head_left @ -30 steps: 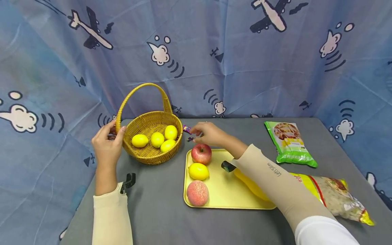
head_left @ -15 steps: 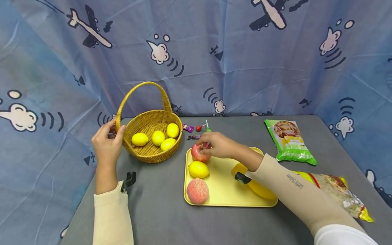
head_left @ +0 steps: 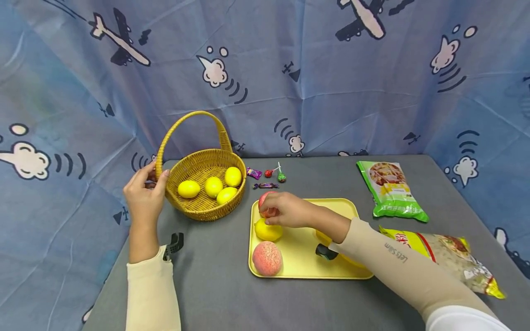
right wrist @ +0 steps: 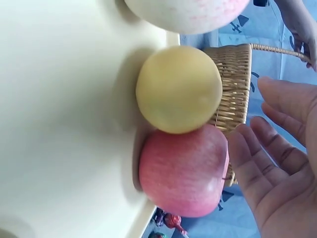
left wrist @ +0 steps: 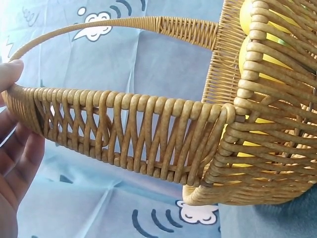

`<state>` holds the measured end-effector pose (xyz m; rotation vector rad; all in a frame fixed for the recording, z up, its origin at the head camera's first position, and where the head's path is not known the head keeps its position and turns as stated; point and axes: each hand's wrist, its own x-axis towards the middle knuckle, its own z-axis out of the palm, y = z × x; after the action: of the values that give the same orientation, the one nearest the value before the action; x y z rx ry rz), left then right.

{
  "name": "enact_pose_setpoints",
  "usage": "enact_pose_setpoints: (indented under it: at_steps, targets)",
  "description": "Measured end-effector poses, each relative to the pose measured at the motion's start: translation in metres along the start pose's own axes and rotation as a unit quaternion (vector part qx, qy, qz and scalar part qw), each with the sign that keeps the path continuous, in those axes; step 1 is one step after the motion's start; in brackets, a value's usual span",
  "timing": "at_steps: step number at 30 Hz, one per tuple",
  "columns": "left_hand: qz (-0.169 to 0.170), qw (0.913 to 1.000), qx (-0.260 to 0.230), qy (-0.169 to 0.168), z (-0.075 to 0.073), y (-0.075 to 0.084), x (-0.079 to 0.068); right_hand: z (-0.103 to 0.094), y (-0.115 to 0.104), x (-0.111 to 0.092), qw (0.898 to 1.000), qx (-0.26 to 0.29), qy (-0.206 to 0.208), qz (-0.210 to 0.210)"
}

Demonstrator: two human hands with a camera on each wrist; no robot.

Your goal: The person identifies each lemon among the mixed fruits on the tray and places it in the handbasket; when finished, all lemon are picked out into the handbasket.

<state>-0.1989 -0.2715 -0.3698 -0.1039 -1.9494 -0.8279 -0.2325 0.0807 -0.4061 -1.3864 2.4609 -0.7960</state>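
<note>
My left hand grips the handle of a yellow wicker basket between thumb and fingers. Several lemons lie inside the basket. Over the left side of a pale yellow tray hovers my right hand, fingers loosely bent and holding nothing. Below its fingertips is a lemon; a red apple, partly covered by the hand in the head view, sits just behind it. In the right wrist view the fingers are beside the apple and lemon. A peach lies at the tray's front left corner.
Beneath the right forearm, a long yellow object is mostly hidden on the tray. Behind the tray lie wrapped candies and lollipops. A green food bag and a yellow-ended clear bag occupy the right side.
My right hand has come from the candies behind the tray, forward past the apple to above the lemon. The candies and lollipops are now uncovered. My left hand stays on the handle.
</note>
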Motion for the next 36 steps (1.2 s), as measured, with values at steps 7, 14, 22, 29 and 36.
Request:
enact_pose_setpoints:
  at_steps: [7, 14, 22, 29, 36]
  targets:
    - [0.008, 0.9999, 0.003, -0.007, 0.000, 0.001, 0.001, 0.007, -0.003, 0.003, 0.999, -0.023, -0.020, -0.011]
    - [-0.002, 1.0000, -0.008, 0.002, 0.002, 0.002, 0.002, 0.010, -0.004, 0.003, 0.999, -0.031, -0.040, -0.001]
    - [0.000, 1.0000, -0.005, 0.003, 0.004, 0.001, 0.002, 0.013, -0.001, 0.002, 0.999, -0.031, -0.038, 0.000]
    - [-0.020, 0.9995, -0.018, 0.016, 0.005, 0.002, 0.001, 0.015, 0.000, 0.001, 0.998, -0.035, -0.042, 0.006]
    - [-0.028, 0.9996, -0.005, 0.004, 0.004, 0.002, 0.000, 0.014, 0.002, 0.000, 0.998, -0.034, -0.043, 0.018]
